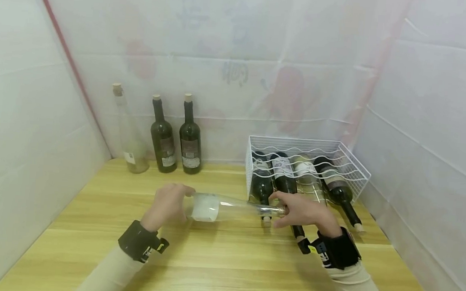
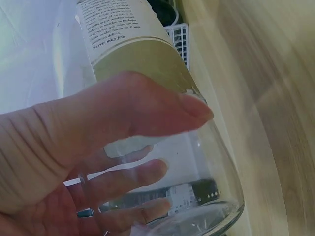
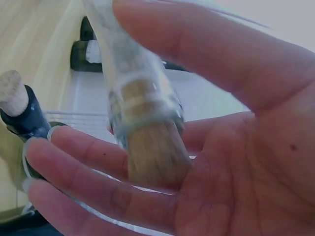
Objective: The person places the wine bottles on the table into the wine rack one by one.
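A clear glass bottle (image 1: 232,210) with a pale label lies level in front of me, held between both hands. At its base, my left hand (image 1: 169,205) grips it, the thumb (image 2: 162,110) across the near side and the fingers (image 2: 142,179) seen through the glass behind. My right hand (image 1: 303,210) holds the neck end, with the thumb along the neck. A cork (image 3: 156,155) sticks out of the mouth against the palm side. The neck passes in front of a dark bottle (image 1: 262,183) in the rack.
A white wire rack (image 1: 298,144) at the back right holds several corked bottles lying down, necks toward me. At the back left stand a clear bottle (image 1: 133,143) and two dark bottles (image 1: 164,143), (image 1: 190,145). Pale sheeting (image 1: 221,86) encloses the wooden table (image 1: 224,271).
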{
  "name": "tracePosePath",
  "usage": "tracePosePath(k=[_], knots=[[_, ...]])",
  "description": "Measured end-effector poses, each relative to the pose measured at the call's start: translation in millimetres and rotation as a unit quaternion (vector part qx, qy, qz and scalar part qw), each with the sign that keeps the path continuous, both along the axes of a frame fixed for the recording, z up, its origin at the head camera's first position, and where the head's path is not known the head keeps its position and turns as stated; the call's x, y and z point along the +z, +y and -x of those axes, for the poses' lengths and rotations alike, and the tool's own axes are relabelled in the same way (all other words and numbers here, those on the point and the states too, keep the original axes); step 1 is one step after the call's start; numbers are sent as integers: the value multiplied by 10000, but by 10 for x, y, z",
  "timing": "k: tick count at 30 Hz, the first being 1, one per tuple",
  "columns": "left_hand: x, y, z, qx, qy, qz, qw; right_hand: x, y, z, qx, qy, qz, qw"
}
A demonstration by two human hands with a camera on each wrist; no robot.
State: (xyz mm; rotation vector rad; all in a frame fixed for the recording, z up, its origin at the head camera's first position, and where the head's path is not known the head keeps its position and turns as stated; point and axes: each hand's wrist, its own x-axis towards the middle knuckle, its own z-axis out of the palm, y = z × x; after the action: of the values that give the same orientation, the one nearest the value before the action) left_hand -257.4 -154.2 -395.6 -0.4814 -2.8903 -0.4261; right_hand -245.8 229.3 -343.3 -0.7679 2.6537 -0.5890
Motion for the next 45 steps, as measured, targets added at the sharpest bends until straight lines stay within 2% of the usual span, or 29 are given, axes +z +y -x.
tracePosePath(k=[4, 10, 16, 18, 21, 27, 31, 40, 45], knots=[[13, 40, -48, 25, 8, 102, 9999, -45, -91, 3, 42, 76, -325, 9994], [54, 80, -100, 122, 89, 241, 9996, -149, -193, -12, 231, -14, -246, 9994], [85, 88, -148, 208, 131, 301, 9992, -206, -289, -34, 170, -88, -178, 9997], [96, 89, -163, 238, 145, 320, 9991, -226, -310, -30, 102, 152, -265, 9995], [117, 93, -181, 263, 186, 323, 9990, -264, -336, -15, -109, 796, -486, 9956], [114, 92, -180, 261, 189, 226, 9992, -359, -373, 16, -659, 1835, -711, 9782], [102, 82, -176, 221, 128, 179, 9995, -410, -390, 22, -776, 2387, -644, 9658], [98, 55, -166, 126, 115, 147, 9997, -430, -413, 50, -749, 2776, -497, 9565], [82, 40, -163, 43, 108, 41, 9999, -440, -403, 67, -753, 2790, -515, 9560]])
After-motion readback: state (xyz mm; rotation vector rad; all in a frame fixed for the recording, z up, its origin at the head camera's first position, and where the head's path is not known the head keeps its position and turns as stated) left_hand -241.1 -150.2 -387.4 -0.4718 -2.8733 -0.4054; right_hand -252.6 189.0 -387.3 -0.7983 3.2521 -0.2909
